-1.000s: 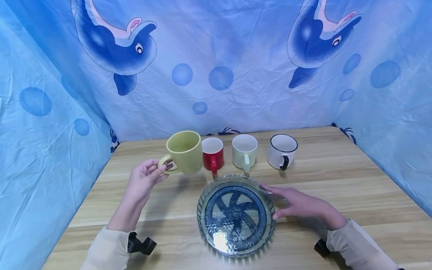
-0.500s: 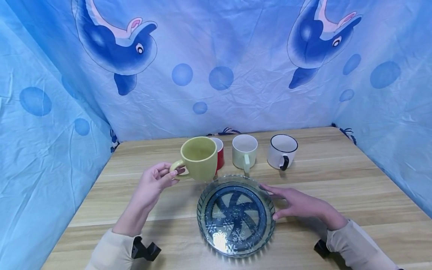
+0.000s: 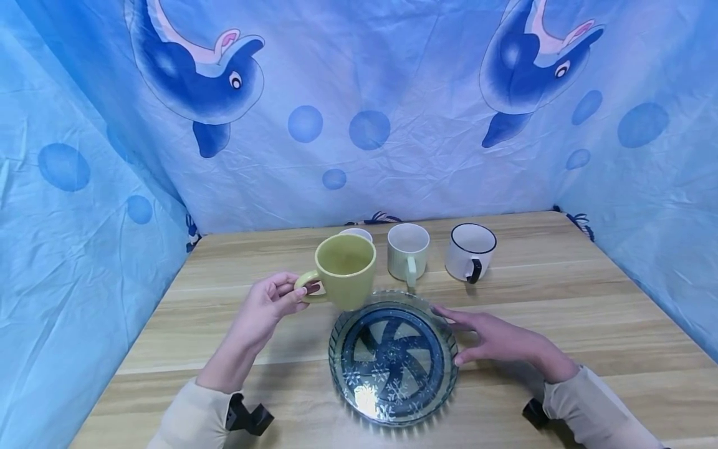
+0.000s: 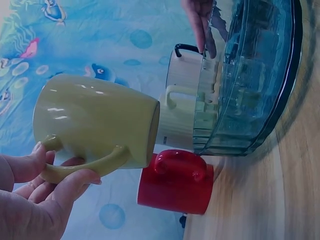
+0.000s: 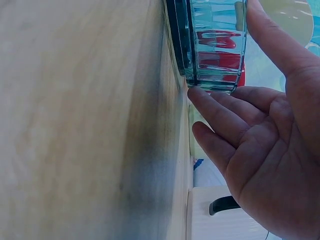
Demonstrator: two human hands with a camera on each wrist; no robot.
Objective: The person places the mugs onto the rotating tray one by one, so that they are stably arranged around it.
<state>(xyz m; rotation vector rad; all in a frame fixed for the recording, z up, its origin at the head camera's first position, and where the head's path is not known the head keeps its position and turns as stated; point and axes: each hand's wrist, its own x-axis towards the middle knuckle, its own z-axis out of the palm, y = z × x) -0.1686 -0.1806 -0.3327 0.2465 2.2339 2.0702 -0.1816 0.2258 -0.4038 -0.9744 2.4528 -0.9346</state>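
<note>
Left hand: The left hand [image 3: 265, 307] has its thumb and fingers curled round a mug handle.
Held mug: In that hand we see a smooth, glossy yellow-green mug [image 3: 348, 284], held off the table near the far left edge of a glass dish. We look partly into its opening, the inner wall the same yellow-green.
Glass dish: Between the hands, round and see-through blue-green, the dish [image 3: 339, 386] has a ribbed wall, white snowflake marks and a dark pinwheel pattern across its bottom.
Right hand: The right hand [image 3: 496, 337] is spread, fingers extended, touching the dish's right side and gripping nothing.
Red mug: Beyond the held mug, a shiny red mug [image 4: 175, 187] is mostly hidden from the head view.
Pale green mug: Ahead, between the hands, a vertically ribbed mug [image 3: 399, 265].
White mug: Beyond the right hand, a white mug [image 3: 460, 260] with dark rim and black handle.
Table: Under both hands, a wood-grained table [image 3: 207, 299].
</note>
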